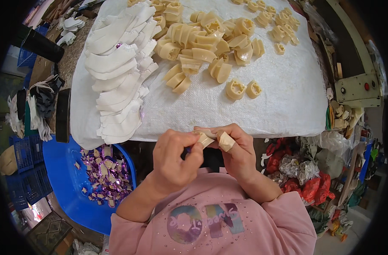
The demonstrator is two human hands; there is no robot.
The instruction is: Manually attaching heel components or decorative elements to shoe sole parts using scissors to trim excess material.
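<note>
A person in a pink sweatshirt (211, 221) works at a table draped in a white woven sheet (283, 93), both hands raised just in front of its near edge. The left hand (174, 159) and right hand (232, 151) meet around a small cream-coloured piece (205, 138) — fingers of both closed narrowly on it, the left pinching its end, the right gripping it from above with a taped thumb (226, 141).

On the sheet, a loose heap of cream moulded parts (206, 38) spreads across the far middle, with two of them (243, 89) lying apart, nearer the hands. To the left, overlapping white curved pieces (121, 72) run in a long fanned stack toward the table's edge.

Below the table on the left stands a blue tub (68, 182) holding shiny purple scraps (104, 172). Blue plastic crates (26, 170) sit further left — beside bundles of dark and white material (41, 102). To the right, a cream-painted machine (357, 87) with a red button adjoins the table, and bags of red and white offcuts (304, 174) crowd the floor.
</note>
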